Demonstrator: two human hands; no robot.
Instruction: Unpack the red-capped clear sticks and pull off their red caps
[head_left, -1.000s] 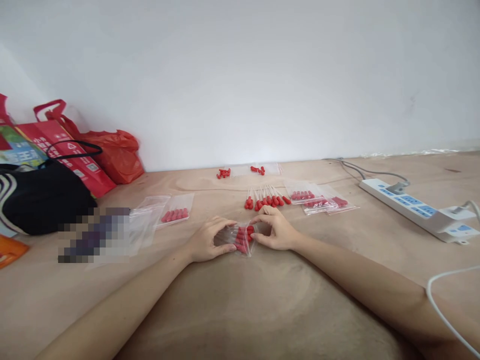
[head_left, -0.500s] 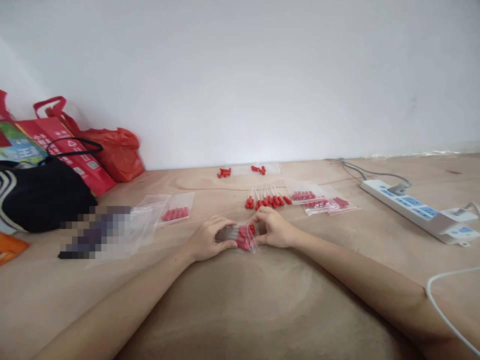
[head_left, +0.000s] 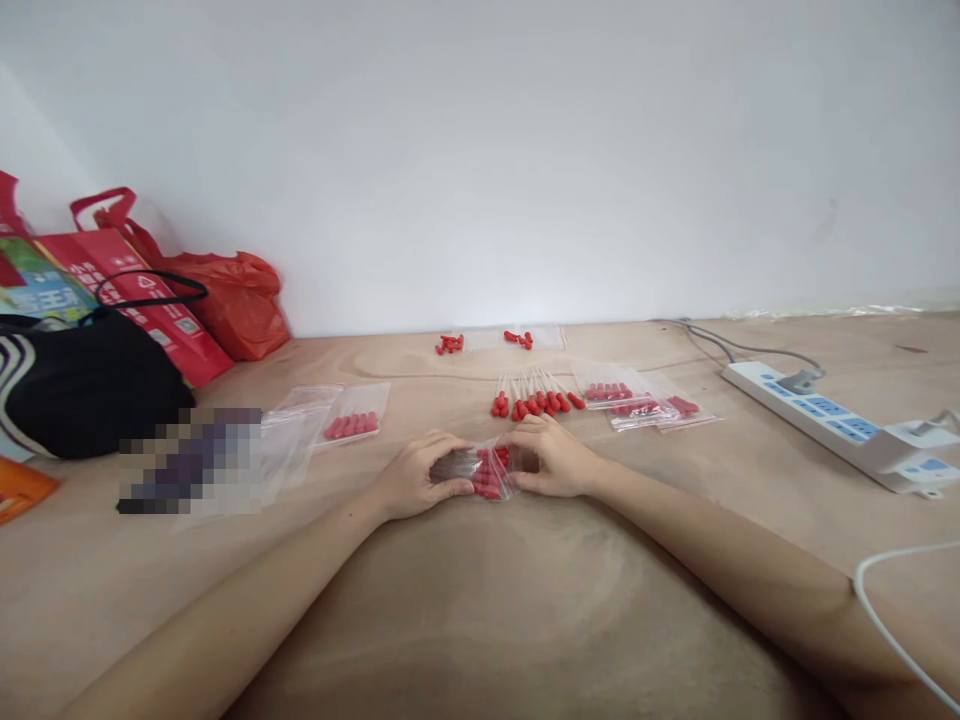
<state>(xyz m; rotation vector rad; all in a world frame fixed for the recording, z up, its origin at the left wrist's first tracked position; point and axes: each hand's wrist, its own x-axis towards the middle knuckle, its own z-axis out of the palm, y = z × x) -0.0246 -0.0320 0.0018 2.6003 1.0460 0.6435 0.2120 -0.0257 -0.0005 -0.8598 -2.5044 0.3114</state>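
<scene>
On the table before me lies a clear zip bag (head_left: 491, 488) holding several red-bulbed droppers (head_left: 493, 470), their clear stems pointing left. My left hand (head_left: 424, 476) curls around the stem end, thumb in front and fingers behind. At the bag's right edge, by the opening, the fingers and thumb of my right hand (head_left: 551, 458) close on the plastic. Just beyond my right hand, loose droppers (head_left: 534, 402) with red bulbs fan out, bulbs toward me. Filled zip bags (head_left: 611, 390) lie to their right, and another filled bag (head_left: 352, 426) lies left of my left hand.
Flat clear bags (head_left: 289, 440) lie at left, beside a blurred-out dark item (head_left: 195, 460). Loose red bulbs (head_left: 450, 345) sit near the wall by a clear bag (head_left: 484, 340). A power strip (head_left: 810, 410) stands right; black (head_left: 90, 390) and red bags (head_left: 232, 300) stand left.
My right fingers have shifted slightly at the bag's opening, and the red bulbs inside sit a little differently. My left hand stays in place.
</scene>
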